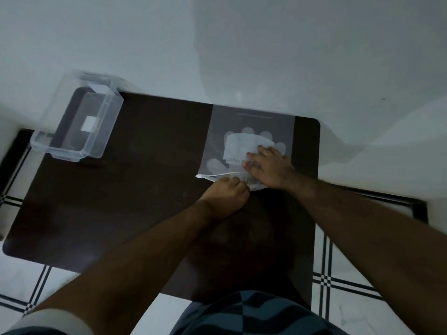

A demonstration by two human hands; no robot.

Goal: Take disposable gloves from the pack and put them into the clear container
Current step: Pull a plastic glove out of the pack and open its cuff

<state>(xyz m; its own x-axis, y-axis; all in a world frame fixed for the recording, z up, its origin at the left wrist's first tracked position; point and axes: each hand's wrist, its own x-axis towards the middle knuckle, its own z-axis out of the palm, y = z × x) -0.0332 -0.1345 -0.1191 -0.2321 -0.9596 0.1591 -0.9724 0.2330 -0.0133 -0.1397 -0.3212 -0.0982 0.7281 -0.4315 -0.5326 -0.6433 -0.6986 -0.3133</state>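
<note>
A flat translucent pack of disposable gloves [251,126] lies at the far right of the dark table [135,194], with a white glove outline and a label showing through it. My left hand [226,192] is closed, pinching the pack's near zip edge. My right hand [267,165] rests on the pack's near right part, fingers at the opening; whether it holds a glove I cannot tell. The clear container [79,117] stands at the table's far left corner with no gloves inside, only a white sticker on its base.
A pale wall runs along the table's far edge. White floor tiles with black stripes [338,281] surround the table. My patterned shorts [254,315] are at the table's near edge.
</note>
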